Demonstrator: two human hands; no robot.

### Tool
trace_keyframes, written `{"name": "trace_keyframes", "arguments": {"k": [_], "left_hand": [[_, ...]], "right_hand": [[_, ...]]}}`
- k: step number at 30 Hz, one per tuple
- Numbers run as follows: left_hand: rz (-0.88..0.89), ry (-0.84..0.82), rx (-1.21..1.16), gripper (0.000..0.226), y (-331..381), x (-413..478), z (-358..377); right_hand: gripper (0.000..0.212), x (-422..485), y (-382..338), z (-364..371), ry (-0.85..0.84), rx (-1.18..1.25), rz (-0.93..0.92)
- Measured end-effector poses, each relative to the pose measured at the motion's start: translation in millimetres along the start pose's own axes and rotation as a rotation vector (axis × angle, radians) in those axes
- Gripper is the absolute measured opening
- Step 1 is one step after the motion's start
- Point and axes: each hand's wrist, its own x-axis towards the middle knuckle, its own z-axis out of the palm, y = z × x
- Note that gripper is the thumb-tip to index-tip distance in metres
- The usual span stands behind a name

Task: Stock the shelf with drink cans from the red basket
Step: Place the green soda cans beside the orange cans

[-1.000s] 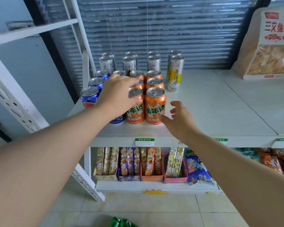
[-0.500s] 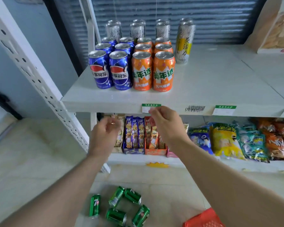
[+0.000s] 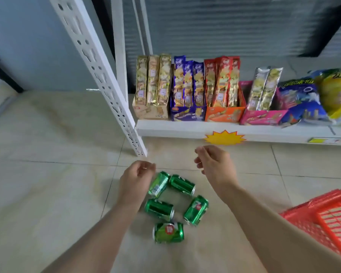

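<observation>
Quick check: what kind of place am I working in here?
Probably a small shop: a white metal shelf holds display boxes of snack packets, a yellow starburst sticker marks its edge, and a red basket stands near green cans.

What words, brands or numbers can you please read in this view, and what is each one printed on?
"7": on the rightmost green can, lying on the floor.
Red round logo on the nearest green can: too blurred to read.
Print on the snack boxes and the shelf-edge label: too blurred to read.
The yellow starburst sticker: no text visible.
</observation>
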Motion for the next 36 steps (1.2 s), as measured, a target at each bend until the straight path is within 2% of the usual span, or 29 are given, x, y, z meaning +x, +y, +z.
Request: {"name": "trace_keyframes", "arguments": {"k": [9,16,18,21,26,31,34,36], "left_hand": [[-0.053,-0.047,0.032,0.021,-138,55,60],[-0.083,-0.132,0.134,0.062,-192,119,88],[-0.123,-0.194,0.214,0.066,-202,130,91],[-0.121,-0.295,0.416,0.067,-213,137,93],[-0.097,-0.299,0.571,0.058,-226,144,99],[-0.156,-0.264,0.507,0.045,-230,147,100],[-0.185,-0.230,0.410,0.042,-231,144,97],[-0.187,-0.206,0.343,0.048,-229,139,94]], "right_hand": [[0.023,68,139,66,-0.020,-0.020,0.030],[0.024,124,188,106,-0.141,-0.116,-0.026],[0.033,131,199,113,-0.231,-0.285,0.002],[0.061,131,213,118,-0.414,-0.560,0.049],[0.072,134,232,124,-0.528,-0.699,-0.006],[0.047,132,244,134,-0.471,-0.808,-0.053],[0.045,125,244,134,-0.360,-0.720,-0.063],[0.043,121,237,129,-0.266,-0.567,-0.021]]}}
